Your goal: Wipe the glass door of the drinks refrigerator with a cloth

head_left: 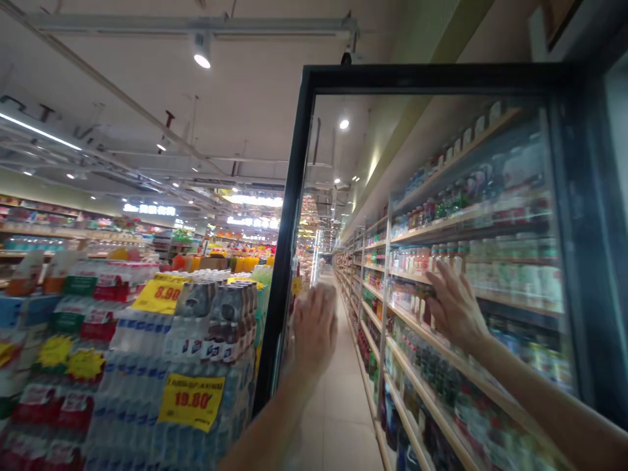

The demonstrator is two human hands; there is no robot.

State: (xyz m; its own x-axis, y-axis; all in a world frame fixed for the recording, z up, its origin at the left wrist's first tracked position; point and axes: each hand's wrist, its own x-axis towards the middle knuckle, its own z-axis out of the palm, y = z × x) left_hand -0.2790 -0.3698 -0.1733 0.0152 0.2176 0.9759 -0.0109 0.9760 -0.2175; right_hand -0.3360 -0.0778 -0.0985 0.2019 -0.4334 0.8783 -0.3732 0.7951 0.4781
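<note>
A tall glass door with a black frame stands swung out in front of me. My left hand is raised at the left part of the pane, near the black side frame. It is blurred, with its fingers pointing up and nothing visible in them. Farther right, my right hand is held up before the glass with fingers spread, and no object shows in it. Whether either palm touches the pane I cannot tell.
Beyond the glass, long shelves of bottled drinks run along the right of a tiled aisle. Left of the door stand stacked bottle packs with yellow price signs. Spotlights hang from the ceiling.
</note>
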